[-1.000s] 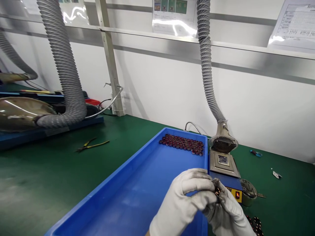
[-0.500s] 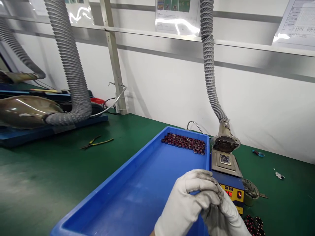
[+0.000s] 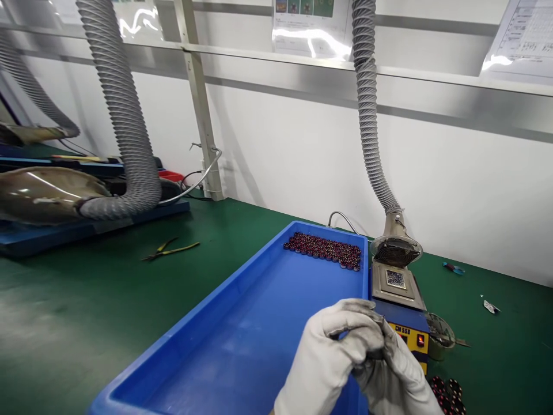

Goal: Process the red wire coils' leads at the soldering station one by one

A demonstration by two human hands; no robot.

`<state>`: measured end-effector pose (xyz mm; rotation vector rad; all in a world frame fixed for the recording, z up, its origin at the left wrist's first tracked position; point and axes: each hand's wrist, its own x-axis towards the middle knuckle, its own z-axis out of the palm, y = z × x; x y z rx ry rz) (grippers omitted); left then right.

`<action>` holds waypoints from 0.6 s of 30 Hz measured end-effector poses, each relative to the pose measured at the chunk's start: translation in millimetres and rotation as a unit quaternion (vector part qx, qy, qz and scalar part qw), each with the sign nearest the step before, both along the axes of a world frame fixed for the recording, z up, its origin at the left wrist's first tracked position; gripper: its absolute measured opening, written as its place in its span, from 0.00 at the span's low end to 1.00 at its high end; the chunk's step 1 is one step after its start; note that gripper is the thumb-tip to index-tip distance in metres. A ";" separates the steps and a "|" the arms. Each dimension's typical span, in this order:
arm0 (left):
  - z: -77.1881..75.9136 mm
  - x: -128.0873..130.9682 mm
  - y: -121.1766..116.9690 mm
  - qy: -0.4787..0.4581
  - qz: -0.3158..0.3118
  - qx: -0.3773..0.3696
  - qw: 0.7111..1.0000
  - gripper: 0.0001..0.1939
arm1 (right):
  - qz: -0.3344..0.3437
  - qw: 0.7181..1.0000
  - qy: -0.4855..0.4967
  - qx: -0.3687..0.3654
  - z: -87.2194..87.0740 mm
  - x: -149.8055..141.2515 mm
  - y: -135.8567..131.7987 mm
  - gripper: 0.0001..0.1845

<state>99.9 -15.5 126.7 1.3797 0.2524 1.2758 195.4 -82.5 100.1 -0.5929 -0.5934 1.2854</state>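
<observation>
Both my hands wear white gloves with darkened fingertips and meet over the near right edge of the blue tray. My left hand has its fingers bent and pressed together at the tips. Against them lie the closed fingers of my right hand. A small dark thing shows partly between the fingertips, too covered to make out. Behind the hands stands a blue and yellow solder pot marked CM 550. Rows of small dark round parts with reddish tops fill the tray's far end.
A fume hose ends in a hood above the solder pot. Right of it are a small round container and more dark parts. Pliers lie on the green table, left of the tray.
My hands stay together and shift very slightly, the fingers turning a little. A bit more of the dark thing shows between them. The tray and its parts are unmoved.
</observation>
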 end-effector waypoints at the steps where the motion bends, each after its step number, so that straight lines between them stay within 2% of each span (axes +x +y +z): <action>1: -1.8 -1.3 2.2 -0.012 0.031 -0.004 0.999 0.09 | 0.026 1.000 0.016 -0.004 -0.5 1.8 0.0 0.15; 4: -5.2 -10.0 8.9 -0.012 0.095 -0.014 0.995 0.08 | 0.087 0.994 0.063 -0.016 -4.2 7.5 0.2 0.12; 6: -4.9 -14.4 8.6 0.052 0.092 0.073 0.992 0.10 | 0.055 0.997 0.059 -0.021 -8.7 8.3 1.3 0.13; 9: -3.7 -12.5 0.7 0.171 0.110 0.247 0.948 0.27 | -0.024 0.999 0.022 -0.013 -16.8 5.8 4.2 0.16; 10: -3.7 -10.2 -2.0 0.182 0.121 0.278 0.935 0.28 | -0.036 0.999 0.007 -0.007 -18.5 5.3 4.7 0.17; 13: -4.4 -5.1 -4.7 0.155 0.116 0.306 0.932 0.24 | -0.033 0.999 -0.031 -0.008 -16.9 6.9 3.1 0.16; 16: -3.2 -7.4 -1.1 0.128 0.066 0.278 0.950 0.17 | 0.002 0.999 -0.037 -0.024 -8.5 10.9 -0.8 0.16; 18: -1.2 -10.7 0.8 0.148 0.056 0.275 0.948 0.19 | 0.014 0.999 -0.023 -0.029 -4.3 12.3 -1.7 0.15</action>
